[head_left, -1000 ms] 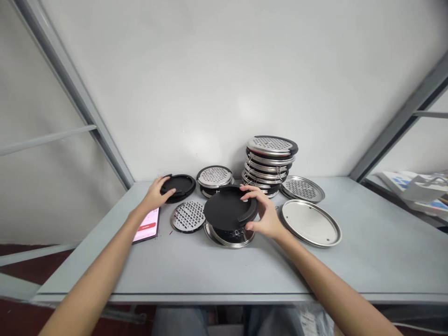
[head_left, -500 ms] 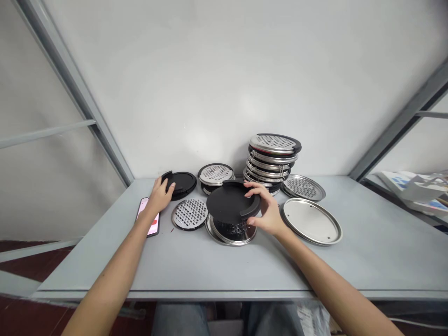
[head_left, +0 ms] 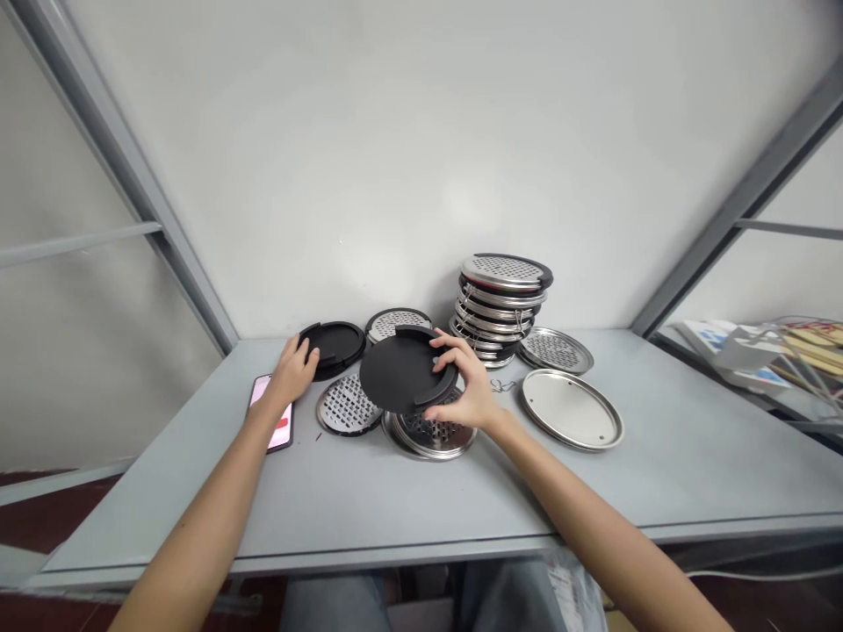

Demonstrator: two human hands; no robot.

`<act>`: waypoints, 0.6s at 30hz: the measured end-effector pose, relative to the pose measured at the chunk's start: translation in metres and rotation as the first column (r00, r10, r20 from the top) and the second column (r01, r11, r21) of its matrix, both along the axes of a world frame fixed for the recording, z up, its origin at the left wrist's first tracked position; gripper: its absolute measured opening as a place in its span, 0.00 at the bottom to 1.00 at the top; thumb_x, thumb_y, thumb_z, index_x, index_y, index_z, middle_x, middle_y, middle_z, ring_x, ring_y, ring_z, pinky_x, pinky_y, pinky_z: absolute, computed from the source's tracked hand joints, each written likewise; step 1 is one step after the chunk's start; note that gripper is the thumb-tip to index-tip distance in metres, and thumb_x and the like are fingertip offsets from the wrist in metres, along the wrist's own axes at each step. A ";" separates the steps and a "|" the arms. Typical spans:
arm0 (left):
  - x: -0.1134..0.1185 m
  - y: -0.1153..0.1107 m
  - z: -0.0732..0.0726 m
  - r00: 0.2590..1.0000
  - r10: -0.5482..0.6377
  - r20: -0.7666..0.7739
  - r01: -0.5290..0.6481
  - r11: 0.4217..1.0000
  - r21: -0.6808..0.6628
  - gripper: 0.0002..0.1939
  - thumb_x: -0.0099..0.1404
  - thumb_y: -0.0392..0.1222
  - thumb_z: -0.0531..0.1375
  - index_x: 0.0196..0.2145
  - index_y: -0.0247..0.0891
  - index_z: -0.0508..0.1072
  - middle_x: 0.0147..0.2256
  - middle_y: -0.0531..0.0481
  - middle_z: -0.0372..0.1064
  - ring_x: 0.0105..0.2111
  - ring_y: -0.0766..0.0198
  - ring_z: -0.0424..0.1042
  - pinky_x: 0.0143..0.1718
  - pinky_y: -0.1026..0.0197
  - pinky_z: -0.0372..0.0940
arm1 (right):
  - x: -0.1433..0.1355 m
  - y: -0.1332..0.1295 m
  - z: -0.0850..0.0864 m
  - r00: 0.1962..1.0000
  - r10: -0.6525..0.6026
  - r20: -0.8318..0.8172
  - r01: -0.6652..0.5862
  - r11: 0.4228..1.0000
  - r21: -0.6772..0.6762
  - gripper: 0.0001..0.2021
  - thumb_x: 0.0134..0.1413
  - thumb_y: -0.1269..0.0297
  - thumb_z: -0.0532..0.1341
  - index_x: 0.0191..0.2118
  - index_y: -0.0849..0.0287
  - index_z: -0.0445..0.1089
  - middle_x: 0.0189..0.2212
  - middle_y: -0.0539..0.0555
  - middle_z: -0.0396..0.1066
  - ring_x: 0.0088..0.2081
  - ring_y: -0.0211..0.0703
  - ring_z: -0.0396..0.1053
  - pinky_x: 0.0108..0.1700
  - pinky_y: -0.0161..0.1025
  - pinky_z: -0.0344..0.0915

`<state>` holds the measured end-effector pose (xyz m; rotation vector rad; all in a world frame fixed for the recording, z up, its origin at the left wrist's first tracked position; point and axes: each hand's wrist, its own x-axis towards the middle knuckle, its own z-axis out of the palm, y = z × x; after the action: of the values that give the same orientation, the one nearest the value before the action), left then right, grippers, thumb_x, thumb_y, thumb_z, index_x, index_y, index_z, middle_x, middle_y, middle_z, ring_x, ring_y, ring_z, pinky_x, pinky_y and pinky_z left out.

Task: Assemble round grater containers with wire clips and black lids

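Pinched by its raised rim in my right hand (head_left: 466, 386) is a black round base (head_left: 401, 369), tilted and held above a pile of shiny round grater plates (head_left: 438, 436). On the left, my left hand (head_left: 294, 373) has its fingers closed around the left edge of some stacked black round bases (head_left: 339, 341) lying on the table. Between the hands lies a silver grater disc (head_left: 348, 405), partly covered by the held base. A phone (head_left: 282, 427) with a lit screen is under my left wrist.
A tall stack of grater discs with black rims and metal clips (head_left: 504, 303) stands against the wall. Beside it lie a perforated disc (head_left: 557, 349) and a plain silver round lid (head_left: 572, 408). Another grater (head_left: 399, 323) sits behind the held base. Grey frame posts flank the table (head_left: 369, 513).
My right hand has moved the black base left, showing more of the grater pile beneath. My left hand stays at the black bases. The whole view has shifted slightly.
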<state>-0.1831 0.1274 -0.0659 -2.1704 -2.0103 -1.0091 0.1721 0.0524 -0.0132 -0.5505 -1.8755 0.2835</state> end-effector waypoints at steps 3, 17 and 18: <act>-0.003 -0.001 0.002 1.000 -0.022 0.001 0.022 1.000 -0.017 0.31 0.67 0.51 0.45 0.57 0.24 0.66 0.64 0.33 0.51 0.65 0.46 0.49 0.65 0.46 0.48 | -0.001 0.000 -0.003 1.000 -0.015 0.018 0.015 1.000 -0.005 0.30 0.29 0.43 0.73 0.35 0.55 0.64 0.50 0.62 0.64 0.61 0.64 0.57 0.60 0.58 0.57; -0.010 -0.009 0.010 0.998 0.013 0.059 -0.014 1.000 0.017 0.27 0.64 0.41 0.48 0.60 0.33 0.63 0.60 0.40 0.59 0.63 0.50 0.54 0.64 0.47 0.51 | -0.004 -0.001 -0.007 0.997 -0.059 0.053 0.062 0.997 -0.047 0.29 0.30 0.41 0.71 0.34 0.55 0.62 0.50 0.62 0.64 0.61 0.63 0.57 0.58 0.57 0.58; -0.009 -0.009 0.010 0.998 0.016 0.059 -0.017 1.000 0.021 0.27 0.64 0.41 0.47 0.59 0.32 0.63 0.59 0.39 0.60 0.62 0.51 0.57 0.64 0.48 0.52 | -0.007 -0.001 -0.006 0.997 -0.053 0.062 0.056 0.997 -0.045 0.29 0.30 0.41 0.71 0.34 0.55 0.62 0.51 0.62 0.64 0.61 0.63 0.57 0.59 0.57 0.58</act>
<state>-0.1922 0.1184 -0.0556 -2.1344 -2.0282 -1.0994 0.1656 0.0518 -0.0194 -0.6475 -1.9137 0.2785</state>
